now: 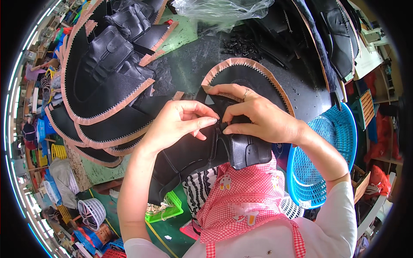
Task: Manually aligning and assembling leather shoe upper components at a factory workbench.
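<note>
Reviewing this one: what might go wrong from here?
The shiny, pouch-shaped black part reaches over the red-and-white checked apron, so it might slide if the left hand and right hand move away. The overlapping, curved black panels with tan zigzag-edged borders might shift if bumped. The small loose black pieces might scatter.

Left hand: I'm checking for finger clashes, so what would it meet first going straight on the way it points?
Most likely the right hand, at its thumb and index finger; part of the black leather piece may come first, as depth is unclear.
</note>
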A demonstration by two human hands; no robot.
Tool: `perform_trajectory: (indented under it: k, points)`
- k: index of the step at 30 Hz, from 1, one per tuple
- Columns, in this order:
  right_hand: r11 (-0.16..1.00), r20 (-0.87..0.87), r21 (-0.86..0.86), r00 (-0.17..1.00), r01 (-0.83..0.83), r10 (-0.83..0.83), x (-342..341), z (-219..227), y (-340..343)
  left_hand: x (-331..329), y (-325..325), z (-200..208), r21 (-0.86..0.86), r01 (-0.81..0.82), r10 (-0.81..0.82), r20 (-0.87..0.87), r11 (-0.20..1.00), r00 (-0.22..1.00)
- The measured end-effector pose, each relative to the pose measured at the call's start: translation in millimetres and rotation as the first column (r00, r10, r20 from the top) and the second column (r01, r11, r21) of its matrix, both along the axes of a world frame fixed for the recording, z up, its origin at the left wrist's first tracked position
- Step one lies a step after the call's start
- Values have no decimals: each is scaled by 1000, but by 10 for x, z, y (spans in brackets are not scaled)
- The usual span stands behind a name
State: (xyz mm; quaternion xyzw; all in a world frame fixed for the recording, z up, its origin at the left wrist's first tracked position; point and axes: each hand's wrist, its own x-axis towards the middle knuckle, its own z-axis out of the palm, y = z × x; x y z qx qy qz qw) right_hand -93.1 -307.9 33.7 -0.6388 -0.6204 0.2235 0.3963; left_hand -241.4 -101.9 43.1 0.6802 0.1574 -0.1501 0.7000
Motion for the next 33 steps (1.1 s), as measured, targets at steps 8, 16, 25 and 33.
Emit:
perform_trajectory:
  k: [8,16,25,33]
  points:
    - [999,83,-22,996,-43,45,20,24,51,3,16,-9,-15,25,-26,-18,1000,1000]
    - [994,61,9,992,112,-112,-95,21,-15,14,-5,11,40,44,-41,-67,998,997]
    - [964,-85,91,967,249,-242,-216,-118,-61,1,-18,-16,3,14,-14,-57,1000,998]
    - [957,-125,32,952,287,-281,-268,-98,-84,-13,-41,-17,29,11,-11,-31,999,999]
